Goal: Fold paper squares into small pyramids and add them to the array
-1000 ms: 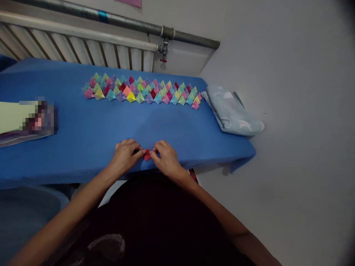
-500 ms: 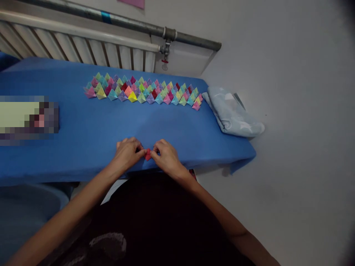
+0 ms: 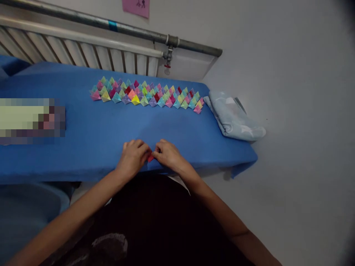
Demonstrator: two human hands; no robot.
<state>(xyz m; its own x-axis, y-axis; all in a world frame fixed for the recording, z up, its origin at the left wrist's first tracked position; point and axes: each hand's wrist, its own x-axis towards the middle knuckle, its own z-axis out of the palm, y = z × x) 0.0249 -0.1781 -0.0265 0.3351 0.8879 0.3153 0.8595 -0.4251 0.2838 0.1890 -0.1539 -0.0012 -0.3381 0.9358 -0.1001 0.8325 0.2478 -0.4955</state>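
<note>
Red paper piece, one, pinched between left hand, right hand.

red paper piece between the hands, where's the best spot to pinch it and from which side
Probably by its two outer edges, one from each side, as the left hand and right hand do now. The red paper piece is small and lies low on the blue cloth, so fingertips should come in from the sides.

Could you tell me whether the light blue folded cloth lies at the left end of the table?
No, the folded cloth lies at the table's right end.
</note>
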